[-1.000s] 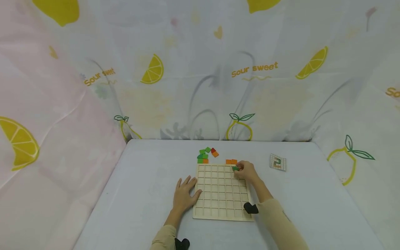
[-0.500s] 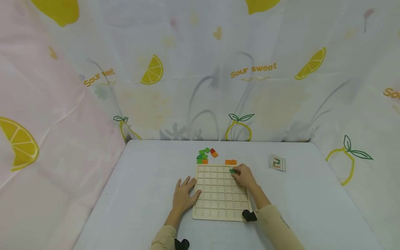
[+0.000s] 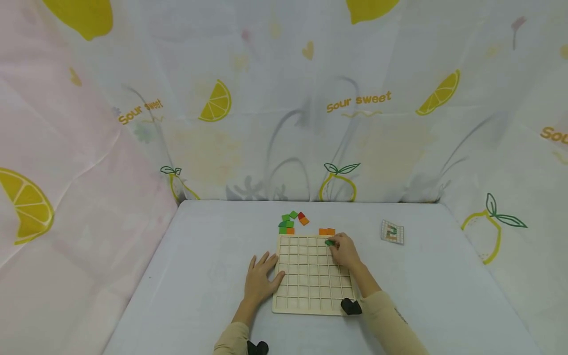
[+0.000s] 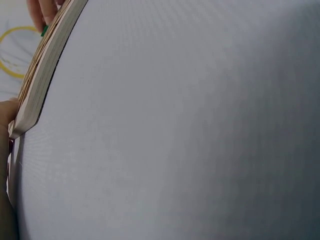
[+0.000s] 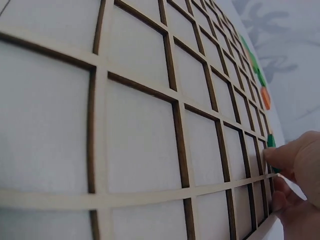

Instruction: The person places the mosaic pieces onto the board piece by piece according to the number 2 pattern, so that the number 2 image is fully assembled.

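Observation:
A wooden grid board (image 3: 310, 276) with square cells lies on the white table. My right hand (image 3: 345, 251) pinches a small green tile (image 3: 329, 242) over the top row of cells, near the far right corner. In the right wrist view, the thumb and fingers (image 5: 295, 165) hold the green tile (image 5: 271, 141) at the far end of the grid. My left hand (image 3: 261, 278) lies spread on the table, its fingers and thumb touching the board's left edge. Only part of that hand (image 4: 6, 115) shows in the left wrist view, beside the board's side (image 4: 45, 70).
Behind the board's far left corner lie several green tiles (image 3: 286, 217), an orange tile (image 3: 290, 230), and a red-and-orange pair (image 3: 303, 219). Two orange tiles (image 3: 327, 231) sit behind its far edge. A gridded pattern card (image 3: 392, 231) rests to the right. A printed curtain (image 3: 275, 98) stands behind the table.
My right hand has moved slightly left and nearer with the green tile, from the corner cell toward the neighbouring one, then nearly stopped. The left hand stays in place.

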{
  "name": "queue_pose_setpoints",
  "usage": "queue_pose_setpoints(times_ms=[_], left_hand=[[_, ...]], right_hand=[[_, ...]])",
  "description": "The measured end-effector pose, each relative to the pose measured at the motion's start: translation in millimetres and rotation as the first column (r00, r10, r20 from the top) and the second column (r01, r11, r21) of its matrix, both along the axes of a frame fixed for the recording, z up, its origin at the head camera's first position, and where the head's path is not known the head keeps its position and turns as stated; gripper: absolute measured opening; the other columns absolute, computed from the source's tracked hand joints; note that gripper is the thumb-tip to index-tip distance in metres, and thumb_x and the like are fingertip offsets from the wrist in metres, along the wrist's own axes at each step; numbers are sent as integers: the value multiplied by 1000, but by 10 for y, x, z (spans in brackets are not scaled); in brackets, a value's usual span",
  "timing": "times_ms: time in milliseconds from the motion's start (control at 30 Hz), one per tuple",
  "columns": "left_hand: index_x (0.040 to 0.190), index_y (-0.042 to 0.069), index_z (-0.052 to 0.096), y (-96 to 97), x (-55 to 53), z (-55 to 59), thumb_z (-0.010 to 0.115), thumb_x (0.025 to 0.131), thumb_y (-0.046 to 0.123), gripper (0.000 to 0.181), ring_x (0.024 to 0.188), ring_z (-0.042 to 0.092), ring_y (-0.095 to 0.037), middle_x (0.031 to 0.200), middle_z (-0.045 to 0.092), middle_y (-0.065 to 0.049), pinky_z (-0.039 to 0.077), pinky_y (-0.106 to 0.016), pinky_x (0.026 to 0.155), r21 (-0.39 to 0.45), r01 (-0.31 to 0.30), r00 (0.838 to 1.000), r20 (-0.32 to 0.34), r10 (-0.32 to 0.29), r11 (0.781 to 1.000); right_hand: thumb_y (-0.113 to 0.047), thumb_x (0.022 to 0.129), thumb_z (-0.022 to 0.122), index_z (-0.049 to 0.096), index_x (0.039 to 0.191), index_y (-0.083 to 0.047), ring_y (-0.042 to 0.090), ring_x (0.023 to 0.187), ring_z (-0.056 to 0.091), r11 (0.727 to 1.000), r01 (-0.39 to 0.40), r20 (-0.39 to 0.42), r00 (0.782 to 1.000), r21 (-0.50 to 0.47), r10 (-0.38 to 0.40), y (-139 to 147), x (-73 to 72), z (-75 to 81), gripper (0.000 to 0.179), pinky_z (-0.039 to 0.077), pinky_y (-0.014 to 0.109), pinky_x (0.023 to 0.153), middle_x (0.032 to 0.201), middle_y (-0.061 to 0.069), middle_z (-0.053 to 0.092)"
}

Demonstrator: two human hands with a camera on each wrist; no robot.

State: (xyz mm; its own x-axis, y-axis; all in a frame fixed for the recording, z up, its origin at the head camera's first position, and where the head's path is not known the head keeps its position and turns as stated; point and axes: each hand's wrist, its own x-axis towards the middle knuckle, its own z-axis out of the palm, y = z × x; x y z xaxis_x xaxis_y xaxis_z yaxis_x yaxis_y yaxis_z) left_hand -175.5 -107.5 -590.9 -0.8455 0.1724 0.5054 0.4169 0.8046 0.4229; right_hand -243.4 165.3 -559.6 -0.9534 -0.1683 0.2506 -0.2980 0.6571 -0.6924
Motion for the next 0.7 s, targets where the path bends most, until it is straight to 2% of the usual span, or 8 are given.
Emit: queue_pose_setpoints(times_ms=[200,433,567,700], left_hand=[[113,0,67,-8,-1,-13,72,76,29,47,114,58,-33,114,67,-11,32,-58,103,-2,5,1000,-3,-5,1000],[116,1,65,-9,-10,-22,69,79,31,48,118,55,-31,118,66,-10,30,-56,106,-5,7,999,34,-7,1000],[116,1,65,-9,-17,-26,69,79,30,48,117,56,-32,117,66,-11,30,-57,105,-3,9,1000,29,-9,1000],[115,1,66,-11,-15,-33,70,78,30,47,116,56,-32,116,66,-11,31,-58,105,-12,10,1000,7,-10,1000]], right_hand=[[5,78,68,67,96,8,22,73,56,996,40,102,994,-76,-32,22,6,50,18,49,31,63,84,14,62],[3,77,70,67,98,8,24,75,57,991,73,51,996,-113,-68,4,51,36,22,51,34,66,87,17,66],[5,76,69,64,101,11,28,79,60,985,81,52,996,-153,-74,-4,97,44,26,53,38,70,93,21,67],[4,75,70,65,99,11,27,77,59,983,78,42,997,-167,-72,-14,135,34,25,53,34,68,91,20,67]])
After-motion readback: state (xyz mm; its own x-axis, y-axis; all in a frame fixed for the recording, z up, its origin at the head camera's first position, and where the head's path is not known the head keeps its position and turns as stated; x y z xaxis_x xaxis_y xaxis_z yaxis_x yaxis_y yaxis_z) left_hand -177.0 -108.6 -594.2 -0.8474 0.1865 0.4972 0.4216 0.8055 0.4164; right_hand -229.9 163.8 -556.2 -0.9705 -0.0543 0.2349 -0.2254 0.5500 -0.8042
